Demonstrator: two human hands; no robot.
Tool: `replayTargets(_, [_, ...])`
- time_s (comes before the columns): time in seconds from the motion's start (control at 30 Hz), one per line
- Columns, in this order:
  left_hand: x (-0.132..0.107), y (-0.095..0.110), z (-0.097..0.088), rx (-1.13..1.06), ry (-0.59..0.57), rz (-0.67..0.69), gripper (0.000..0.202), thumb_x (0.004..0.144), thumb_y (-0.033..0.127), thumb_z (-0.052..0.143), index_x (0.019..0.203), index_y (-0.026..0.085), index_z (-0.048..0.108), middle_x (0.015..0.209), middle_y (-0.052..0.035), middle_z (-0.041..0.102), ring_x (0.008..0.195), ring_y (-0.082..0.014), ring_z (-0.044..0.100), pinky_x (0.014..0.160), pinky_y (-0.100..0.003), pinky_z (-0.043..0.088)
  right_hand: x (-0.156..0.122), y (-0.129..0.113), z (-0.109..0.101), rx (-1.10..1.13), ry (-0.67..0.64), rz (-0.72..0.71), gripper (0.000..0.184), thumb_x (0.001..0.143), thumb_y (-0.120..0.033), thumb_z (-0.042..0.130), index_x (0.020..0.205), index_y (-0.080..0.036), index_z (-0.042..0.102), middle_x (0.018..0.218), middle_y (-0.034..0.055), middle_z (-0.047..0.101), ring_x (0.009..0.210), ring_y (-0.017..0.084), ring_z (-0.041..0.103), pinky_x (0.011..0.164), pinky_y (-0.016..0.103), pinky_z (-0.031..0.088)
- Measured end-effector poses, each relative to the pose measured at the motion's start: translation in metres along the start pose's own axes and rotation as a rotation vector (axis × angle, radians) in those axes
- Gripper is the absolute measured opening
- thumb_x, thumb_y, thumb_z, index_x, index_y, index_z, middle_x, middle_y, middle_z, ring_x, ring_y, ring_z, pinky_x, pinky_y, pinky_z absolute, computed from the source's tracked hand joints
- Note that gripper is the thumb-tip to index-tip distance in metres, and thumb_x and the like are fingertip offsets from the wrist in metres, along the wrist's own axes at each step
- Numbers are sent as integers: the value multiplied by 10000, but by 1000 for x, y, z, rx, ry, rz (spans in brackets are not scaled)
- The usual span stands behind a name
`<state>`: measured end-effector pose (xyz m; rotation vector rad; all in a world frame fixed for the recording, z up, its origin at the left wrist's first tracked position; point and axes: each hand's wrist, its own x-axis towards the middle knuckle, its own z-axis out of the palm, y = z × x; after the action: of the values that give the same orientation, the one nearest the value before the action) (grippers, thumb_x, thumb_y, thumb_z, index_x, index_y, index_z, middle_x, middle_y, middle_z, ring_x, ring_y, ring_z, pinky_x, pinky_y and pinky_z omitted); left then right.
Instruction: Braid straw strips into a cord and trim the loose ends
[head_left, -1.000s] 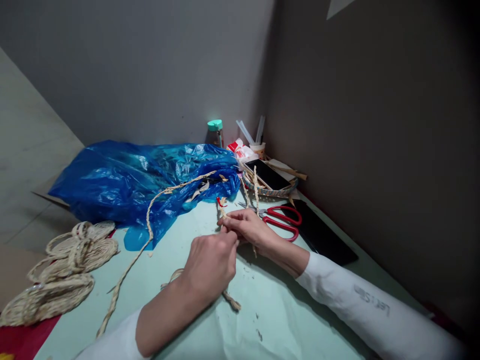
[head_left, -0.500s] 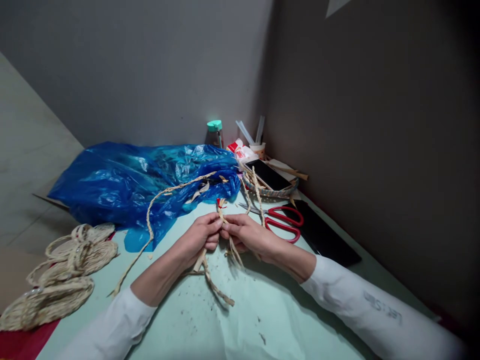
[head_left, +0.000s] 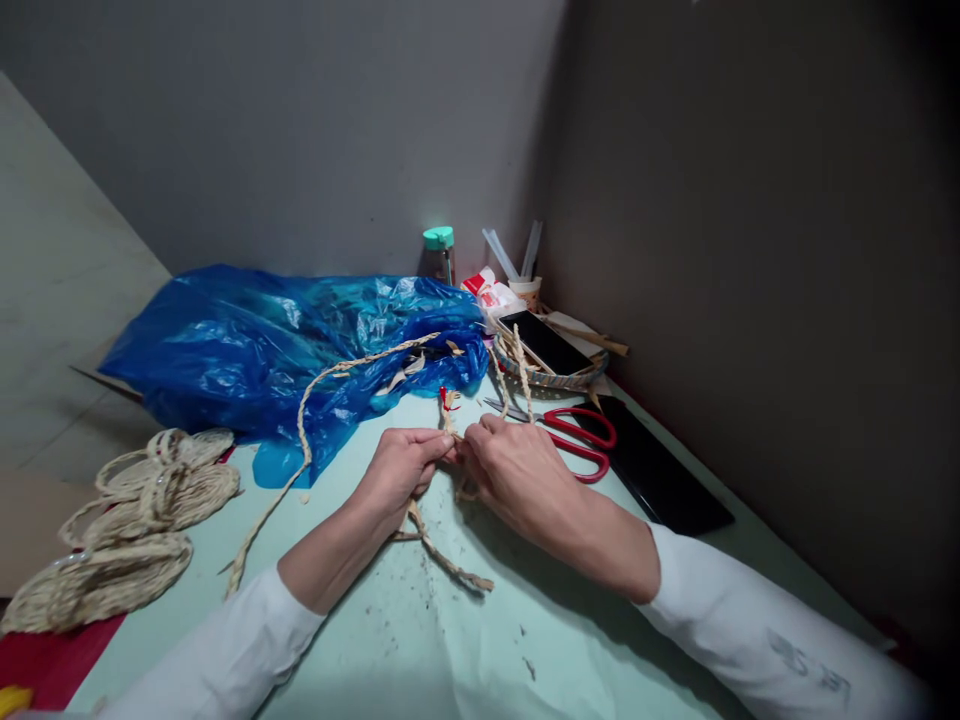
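Observation:
A pale straw braid [head_left: 448, 418], tied with red at its far end, runs down into my two hands over the middle of the table. My left hand [head_left: 401, 470] pinches it between thumb and fingers. Right beside it, my right hand [head_left: 517, 470] is turned palm down, its fingers closed on the braid's strands; the fingertips are partly hidden. Below my left hand a twisted straw tail [head_left: 450, 568] hangs out toward me. Red-handled scissors [head_left: 577, 440] lie just beyond my right hand, blades pointing left.
A blue plastic bag [head_left: 300, 350] fills the back left, with a long straw braid [head_left: 306, 420] across it. Woven straw slippers [head_left: 112, 570] lie at left. A phone [head_left: 544, 340] rests on a basket [head_left: 585, 378]. A black flat object [head_left: 667, 480], a green-lidded bottle [head_left: 439, 255] and a cup [head_left: 527, 292] stand near the walls.
My right hand has rolled over, back upward, and its fingers have curled over the strands that hung loose below. My left hand keeps its pinch. The view has shifted slightly.

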<state>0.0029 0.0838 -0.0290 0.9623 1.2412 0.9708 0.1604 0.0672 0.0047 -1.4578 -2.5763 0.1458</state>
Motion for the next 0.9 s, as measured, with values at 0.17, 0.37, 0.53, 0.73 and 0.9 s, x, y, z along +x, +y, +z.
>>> replayTargets(0.17, [0, 2, -4, -60, -80, 6, 296, 657, 317, 706, 809, 63, 720, 436, 23, 483, 377, -40, 329, 409, -197, 91, -5, -15, 5, -89, -45, -109, 319, 844, -102, 443, 1117, -97, 607, 989, 137, 673, 656, 197, 608, 508, 329, 141])
replayTargets(0.37, [-2, 9, -6, -88, -148, 9, 252, 661, 295, 727, 791, 83, 687, 417, 93, 351, 378, -14, 164, 421, -207, 75, 2, 3, 6, 128, 153, -76, 326, 972, -338, 399, 887, -177, 670, 865, 71, 678, 713, 188, 589, 575, 314, 259])
replayTargets(0.53, [-4, 12, -2, -50, -178, 15, 236, 687, 335, 705, 716, 115, 623, 411, 111, 276, 396, -29, 137, 437, -217, 85, 15, 19, 9, 527, 199, 48, 223, 959, -283, 427, 925, -146, 599, 849, 59, 635, 778, 166, 555, 688, 277, 352])
replayTargets(0.73, [-9, 9, 5, 110, -134, 84, 192, 739, 333, 606, 670, 162, 554, 391, 95, 307, 396, -61, 209, 456, -220, 149, 27, 21, 24, 803, -24, 42, 351, 966, -312, 393, 662, -166, 494, 607, -25, 474, 573, 104, 423, 574, 239, 298])
replayTargets(0.9, [-15, 9, 7, 372, -66, 167, 209, 817, 299, 530, 650, 184, 579, 349, 54, 407, 353, -101, 306, 458, -238, 199, 26, 23, 26, 826, 13, 61, 348, 928, -285, 443, 616, -152, 523, 559, -30, 461, 561, 100, 407, 560, 235, 277])
